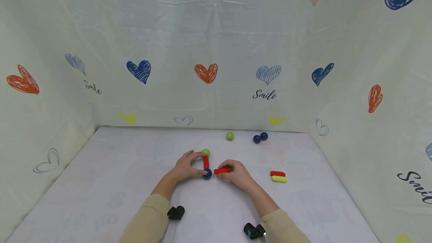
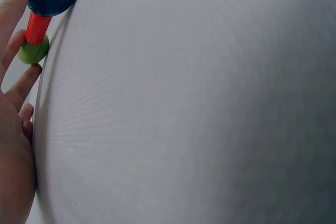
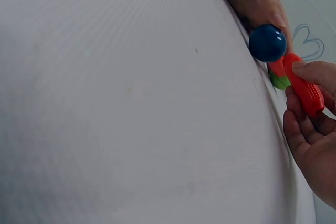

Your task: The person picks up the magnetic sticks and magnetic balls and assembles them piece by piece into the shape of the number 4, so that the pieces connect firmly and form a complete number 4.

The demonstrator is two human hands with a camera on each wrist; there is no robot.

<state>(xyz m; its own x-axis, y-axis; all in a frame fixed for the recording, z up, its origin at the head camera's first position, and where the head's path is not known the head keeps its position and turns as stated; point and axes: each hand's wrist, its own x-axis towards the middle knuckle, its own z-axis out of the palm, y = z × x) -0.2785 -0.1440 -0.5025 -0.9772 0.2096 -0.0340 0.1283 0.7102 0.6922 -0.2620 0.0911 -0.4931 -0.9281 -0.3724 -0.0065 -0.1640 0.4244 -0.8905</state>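
I've got L hand (image 1: 187, 166) spanning the piece (image 1: 206, 162) on the table (image 1: 111, 160), abt halfway btwn its L and R edges and short of the far edge, thumb on the blue ball (image 1: 207, 174), fingertip at the green ball (image 1: 206, 152), red link (image 2: 37, 29) btwn. My R hand (image 1: 237, 175) pinches a red rod (image 1: 221, 171), thumb vs. fingers, its end facing the blue ball, just apart. Prob. all light, stiff plastic, hardly fragile; glossy balls may slip or roll, so I'd hold them across the widest part, ridged rod mid-length.
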